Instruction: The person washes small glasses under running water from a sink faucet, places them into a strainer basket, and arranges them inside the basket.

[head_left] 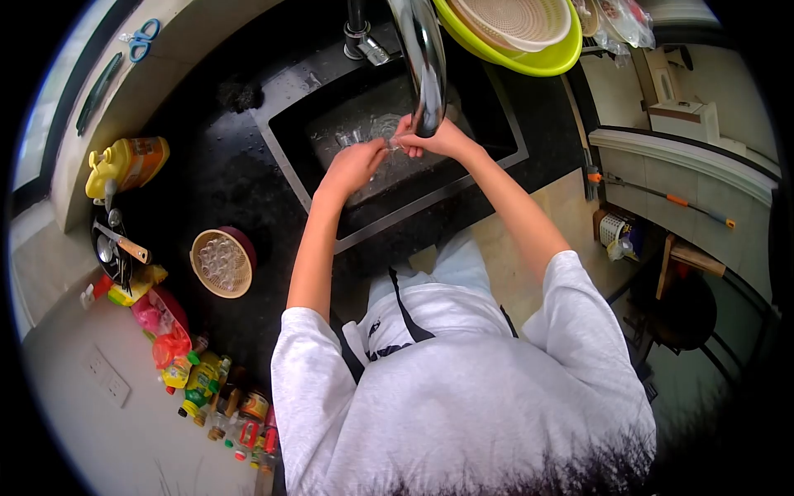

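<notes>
Both hands are over the sink (389, 217), under the curved chrome faucet (423, 70). My left hand (357, 168) is closed, its fingertips pinching one side of a small clear cup (394, 144). From the other side my right hand (436, 140) grips the same cup, its fingers curled and partly hidden behind the spout. More small clear cups (351, 137) lie in the sink just beyond my left hand. On the counter to the left, a beige basket (197, 263) holds several round clear cups (220, 263).
A yellow jug (132, 165) stands on the left counter, near utensils (124, 244). Bottles (203, 382) line the wall at lower left. A lime-green basin (542, 62) with a colander (517, 21) inside sits right of the faucet. Blue scissors (144, 41) lie on the ledge.
</notes>
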`<action>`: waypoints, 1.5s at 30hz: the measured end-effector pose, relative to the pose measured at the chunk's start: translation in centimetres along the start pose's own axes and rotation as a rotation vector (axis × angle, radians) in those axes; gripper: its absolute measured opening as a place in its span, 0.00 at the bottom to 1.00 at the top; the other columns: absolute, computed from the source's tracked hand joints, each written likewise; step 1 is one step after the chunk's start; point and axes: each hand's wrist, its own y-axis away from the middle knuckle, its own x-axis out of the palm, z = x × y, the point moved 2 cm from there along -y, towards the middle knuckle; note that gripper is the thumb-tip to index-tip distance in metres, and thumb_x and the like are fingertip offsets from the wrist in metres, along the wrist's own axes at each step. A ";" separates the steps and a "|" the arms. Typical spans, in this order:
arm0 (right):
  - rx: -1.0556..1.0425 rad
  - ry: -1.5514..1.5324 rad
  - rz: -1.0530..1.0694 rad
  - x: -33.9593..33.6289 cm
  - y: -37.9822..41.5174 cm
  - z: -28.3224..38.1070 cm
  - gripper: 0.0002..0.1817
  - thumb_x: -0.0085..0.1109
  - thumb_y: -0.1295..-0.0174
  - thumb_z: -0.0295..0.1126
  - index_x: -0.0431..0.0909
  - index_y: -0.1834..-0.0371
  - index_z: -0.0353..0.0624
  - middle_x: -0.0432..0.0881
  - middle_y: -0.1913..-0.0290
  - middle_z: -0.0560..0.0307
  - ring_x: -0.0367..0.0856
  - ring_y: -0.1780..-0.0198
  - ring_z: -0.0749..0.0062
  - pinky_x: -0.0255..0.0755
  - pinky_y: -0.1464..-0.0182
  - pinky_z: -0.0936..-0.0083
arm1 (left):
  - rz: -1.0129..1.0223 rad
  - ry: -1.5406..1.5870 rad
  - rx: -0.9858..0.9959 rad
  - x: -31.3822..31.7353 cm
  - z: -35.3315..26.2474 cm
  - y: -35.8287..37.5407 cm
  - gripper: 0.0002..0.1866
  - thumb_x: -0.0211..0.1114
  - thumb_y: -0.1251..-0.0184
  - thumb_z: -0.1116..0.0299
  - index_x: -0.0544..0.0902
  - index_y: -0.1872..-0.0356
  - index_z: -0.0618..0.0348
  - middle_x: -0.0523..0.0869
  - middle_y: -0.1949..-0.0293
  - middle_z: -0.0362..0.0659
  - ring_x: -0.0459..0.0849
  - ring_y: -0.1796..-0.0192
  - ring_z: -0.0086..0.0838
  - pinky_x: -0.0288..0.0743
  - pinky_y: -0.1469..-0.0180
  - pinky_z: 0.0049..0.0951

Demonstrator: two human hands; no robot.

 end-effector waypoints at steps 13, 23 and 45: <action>-0.323 0.052 -0.655 5.3 0.0 -0.9 0.15 0.59 0.32 0.37 0.74 0.55 0.35 0.85 0.63 0.38 0.86 0.61 0.43 0.77 0.59 0.60 | -0.251 -0.067 -0.165 1.9 -2.8 -1.0 0.12 0.54 0.24 0.61 0.77 0.60 0.61 0.87 0.67 0.60 0.85 0.61 0.60 0.77 0.59 0.57; -0.118 0.079 -0.442 4.5 -1.3 -1.8 0.16 0.56 0.29 0.43 0.78 0.59 0.38 0.86 0.60 0.45 0.85 0.59 0.53 0.76 0.56 0.63 | -0.363 0.287 -0.220 3.6 -1.4 1.0 0.12 0.56 0.22 0.62 0.78 0.57 0.62 0.85 0.71 0.58 0.84 0.63 0.60 0.74 0.62 0.50; -0.150 -0.162 -0.363 7.2 6.4 1.6 0.26 0.72 0.37 0.29 0.76 0.36 0.42 0.79 0.66 0.67 0.74 0.66 0.91 0.69 0.62 0.88 | -0.293 1.290 -0.261 3.7 -1.9 6.1 0.11 0.61 0.21 0.63 0.84 0.53 0.60 0.67 0.78 0.26 0.62 0.77 0.13 0.56 0.75 0.19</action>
